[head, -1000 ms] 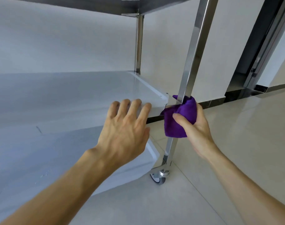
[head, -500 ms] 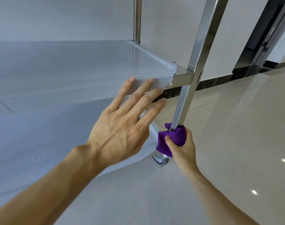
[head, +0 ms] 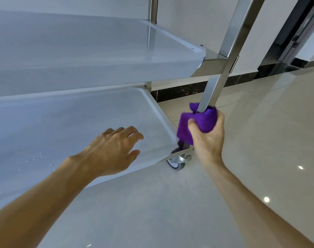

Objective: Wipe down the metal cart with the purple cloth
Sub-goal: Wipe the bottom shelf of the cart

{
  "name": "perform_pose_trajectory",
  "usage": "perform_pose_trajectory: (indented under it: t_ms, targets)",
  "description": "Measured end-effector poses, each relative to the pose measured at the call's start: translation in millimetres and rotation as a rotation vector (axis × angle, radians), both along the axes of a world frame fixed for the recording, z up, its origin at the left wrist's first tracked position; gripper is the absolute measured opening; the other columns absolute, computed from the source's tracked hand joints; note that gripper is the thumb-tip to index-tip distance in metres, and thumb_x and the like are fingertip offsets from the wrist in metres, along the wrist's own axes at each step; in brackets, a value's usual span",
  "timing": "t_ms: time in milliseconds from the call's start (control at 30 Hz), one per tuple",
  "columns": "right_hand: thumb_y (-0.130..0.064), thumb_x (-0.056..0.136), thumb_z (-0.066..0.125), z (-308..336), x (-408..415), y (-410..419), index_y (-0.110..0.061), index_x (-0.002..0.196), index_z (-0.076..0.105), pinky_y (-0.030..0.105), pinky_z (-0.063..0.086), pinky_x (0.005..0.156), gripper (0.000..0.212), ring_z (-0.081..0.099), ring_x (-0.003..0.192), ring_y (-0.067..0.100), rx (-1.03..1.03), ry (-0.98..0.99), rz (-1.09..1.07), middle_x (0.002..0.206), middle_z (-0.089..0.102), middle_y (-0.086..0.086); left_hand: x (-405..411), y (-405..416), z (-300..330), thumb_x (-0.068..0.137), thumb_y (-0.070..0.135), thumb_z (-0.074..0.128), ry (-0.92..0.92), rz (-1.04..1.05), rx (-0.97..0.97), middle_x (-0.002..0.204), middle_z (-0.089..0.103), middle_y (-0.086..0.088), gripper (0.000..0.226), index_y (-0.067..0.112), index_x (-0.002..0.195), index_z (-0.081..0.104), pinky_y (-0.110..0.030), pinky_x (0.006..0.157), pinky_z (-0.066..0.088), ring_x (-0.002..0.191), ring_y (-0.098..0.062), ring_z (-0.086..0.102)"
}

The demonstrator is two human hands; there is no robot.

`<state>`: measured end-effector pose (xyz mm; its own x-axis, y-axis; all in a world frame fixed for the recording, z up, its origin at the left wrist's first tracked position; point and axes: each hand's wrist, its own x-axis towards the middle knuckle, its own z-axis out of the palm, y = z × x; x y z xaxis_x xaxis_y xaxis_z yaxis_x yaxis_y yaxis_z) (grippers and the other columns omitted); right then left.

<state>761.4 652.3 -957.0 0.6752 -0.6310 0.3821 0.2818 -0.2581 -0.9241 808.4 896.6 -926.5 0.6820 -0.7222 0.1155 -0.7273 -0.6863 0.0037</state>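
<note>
I see my right hand (head: 207, 140) clamped around the purple cloth (head: 197, 124), which is wrapped about the metal cart's (head: 116, 56) front post (head: 217, 81) just above the lower shelf (head: 66, 119). My left hand (head: 113, 149) hovers over that shelf with fingers loosely curled, holding nothing. Water droplets (head: 147, 140) sit on the shelf beside it. A caster (head: 177, 163) shows below.

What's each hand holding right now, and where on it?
Right hand grips the bunched purple cloth around its middle, wrapped on the cart leg. Left hand holds nothing.
</note>
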Motion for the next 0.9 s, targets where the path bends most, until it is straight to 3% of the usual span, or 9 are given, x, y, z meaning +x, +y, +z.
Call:
perform_pose_trajectory:
  t_ms: [167, 333, 400, 467, 567, 700, 900]
  targets:
    - [-0.017, 0.079, 0.068, -34, -12, 3, -0.033, 0.124, 0.053, 0.006, 0.049, 0.065, 0.05, 0.062, 0.1, -0.005, 0.03, 0.15, 0.102, 0.119, 0.065, -0.026, 2, 11, -10, 0.099, 0.049, 0.038, 0.079, 0.02, 0.082, 0.145, 0.04, 0.016, 0.044, 0.035, 0.141, 0.037, -0.03, 0.105, 0.038, 0.124, -0.01, 0.048]
    - [-0.025, 0.074, 0.071, -36, -48, 9, -0.047, 0.127, 0.048, 0.018, 0.054, 0.079, 0.063, 0.06, 0.108, -0.002, -0.033, 0.227, 0.044, 0.121, 0.061, -0.025, 5, 19, -11, 0.1, 0.048, 0.037, 0.143, 0.004, 0.138, 0.146, 0.038, 0.017, 0.044, 0.036, 0.143, 0.035, -0.033, 0.107, 0.037, 0.129, -0.01, 0.044]
    - [-0.03, 0.071, 0.071, -38, -69, 15, -0.051, 0.129, 0.045, 0.019, 0.051, 0.088, 0.067, 0.057, 0.116, 0.004, -0.168, 0.206, 0.041, 0.127, 0.056, -0.021, 7, 20, -9, 0.1, 0.047, 0.039, 0.15, 0.014, 0.137, 0.146, 0.038, 0.017, 0.044, 0.035, 0.142, 0.035, -0.034, 0.108, 0.037, 0.129, -0.011, 0.044]
    - [-0.025, 0.071, 0.072, -37, -75, 20, -0.042, 0.136, 0.044, 0.015, 0.046, 0.095, 0.073, 0.054, 0.123, 0.01, -0.377, 0.172, 0.137, 0.135, 0.049, -0.017, 8, 22, -7, 0.1, 0.047, 0.04, 0.159, 0.025, 0.133, 0.146, 0.039, 0.017, 0.044, 0.035, 0.142, 0.036, -0.035, 0.108, 0.037, 0.129, -0.011, 0.044]
    - [-0.018, 0.073, 0.075, -25, -56, 23, -0.034, 0.145, 0.038, 0.011, 0.035, 0.105, 0.083, 0.037, 0.138, 0.005, -0.769, 0.287, 0.326, 0.149, 0.032, -0.019, 9, 25, -4, 0.099, 0.047, 0.041, 0.174, 0.044, 0.15, 0.146, 0.038, 0.018, 0.044, 0.036, 0.142, 0.036, -0.036, 0.108, 0.038, 0.128, -0.011, 0.044]
    - [-0.018, 0.078, 0.072, -26, -21, 17, -0.021, 0.152, 0.032, 0.035, 0.024, 0.119, 0.084, 0.02, 0.147, 0.018, -1.37, 0.542, 0.46, 0.157, 0.025, -0.002, 8, 38, 1, 0.099, 0.048, 0.04, 0.216, 0.078, 0.194, 0.146, 0.038, 0.02, 0.045, 0.039, 0.142, 0.033, -0.036, 0.109, 0.036, 0.129, -0.01, 0.045]
    - [-0.014, 0.077, 0.073, -32, -17, 23, -0.015, 0.148, 0.042, 0.043, 0.029, 0.115, 0.077, 0.03, 0.144, 0.025, -1.377, 0.511, 0.387, 0.154, 0.035, 0.005, 6, 70, 14, 0.099, 0.051, 0.039, 0.289, 0.141, 0.332, 0.141, 0.041, 0.021, 0.048, 0.042, 0.144, 0.027, -0.037, 0.104, 0.042, 0.126, -0.011, 0.048]
